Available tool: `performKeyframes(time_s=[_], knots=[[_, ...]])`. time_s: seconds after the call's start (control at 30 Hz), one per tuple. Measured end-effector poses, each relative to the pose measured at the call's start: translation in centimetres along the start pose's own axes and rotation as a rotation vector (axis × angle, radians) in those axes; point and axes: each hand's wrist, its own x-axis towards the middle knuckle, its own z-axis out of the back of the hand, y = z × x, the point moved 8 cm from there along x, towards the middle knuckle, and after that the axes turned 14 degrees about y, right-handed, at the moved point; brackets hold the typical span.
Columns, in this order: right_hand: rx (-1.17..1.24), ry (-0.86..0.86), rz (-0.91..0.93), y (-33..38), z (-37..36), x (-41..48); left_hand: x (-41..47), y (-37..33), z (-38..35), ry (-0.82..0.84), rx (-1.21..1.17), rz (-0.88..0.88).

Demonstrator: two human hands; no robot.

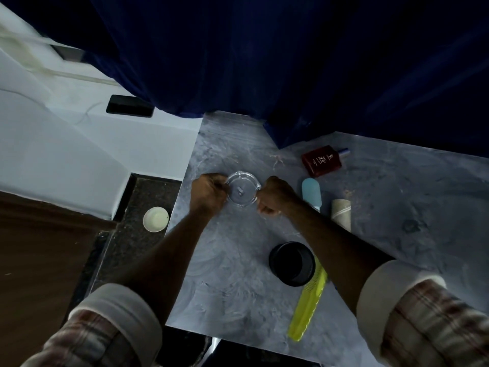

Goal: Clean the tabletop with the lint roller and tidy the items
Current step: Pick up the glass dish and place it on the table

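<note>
Clear round container (242, 188), far centre of tabletop (397, 197): my left hand (207, 195) and right hand (275, 196) clamped on its sides.

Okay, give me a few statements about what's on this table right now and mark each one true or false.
1. Both hands, the left hand and the right hand, are at the clear round dish, one on each side. True.
2. The yellow-green comb lies inside the black cup. False: it lies flat on the grey tabletop, beside the cup.
3. The dark red box lies on the tabletop beyond the right hand. True.
4. The lint roller with the light blue handle is held in the right hand. False: it lies on the tabletop, right of that hand.
</note>
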Motion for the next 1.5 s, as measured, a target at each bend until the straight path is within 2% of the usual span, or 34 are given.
performKeyframes(time_s=[0.17,0.3,0.5,0.6,0.7,0.77,0.83,0.9,0.97,1.03,1.13,1.23,1.3,1.5], knots=[[-0.034,-0.027,0.008,0.3,-0.2,0.8,0.3,0.1,0.5,-0.004,-0.035,0.004],[0.009,-0.033,0.015,0.4,0.0,1.2,1.3,0.4,0.3,0.016,-0.006,-0.001],[0.093,-0.071,0.033,0.5,0.2,1.6,1.9,-0.7,1.0,-0.053,0.107,-0.012],[0.084,-0.055,0.033,0.7,0.3,1.4,2.3,-0.7,0.9,-0.039,0.148,0.017],[-0.008,-0.017,0.056,1.5,1.4,0.2,1.8,-1.0,1.2,-0.035,0.092,0.022],[-0.183,-0.137,0.107,2.1,4.3,-2.3,0.9,-1.7,2.0,-0.08,0.089,0.025],[-0.324,-0.327,0.165,1.1,7.4,-6.5,-1.2,-3.0,1.5,-0.057,0.102,-0.036],[-0.213,-0.427,0.222,-2.2,8.8,-11.1,-4.7,-4.1,-0.7,0.058,0.105,-0.125],[-0.079,-0.475,0.255,-6.3,8.1,-15.5,-8.8,-4.4,-4.2,0.239,0.058,-0.208],[-0.022,-0.491,0.255,-10.0,5.6,-18.6,-12.4,-3.9,-7.3,0.407,0.023,-0.267],[0.175,-0.448,0.267,-14.4,0.0,-20.6,-15.0,-3.2,-10.6,0.562,0.165,-0.285],[0.477,-0.397,0.224,-16.6,-4.9,-20.6,-15.7,-3.8,-12.5,0.58,0.246,-0.338],[0.59,-0.392,0.218,-16.2,-6.9,-20.4,-15.7,-4.3,-13.0,0.544,0.244,-0.352],[0.536,-0.393,0.267,-12.8,-7.0,-19.2,-15.3,-4.6,-11.2,0.389,0.19,-0.302]])
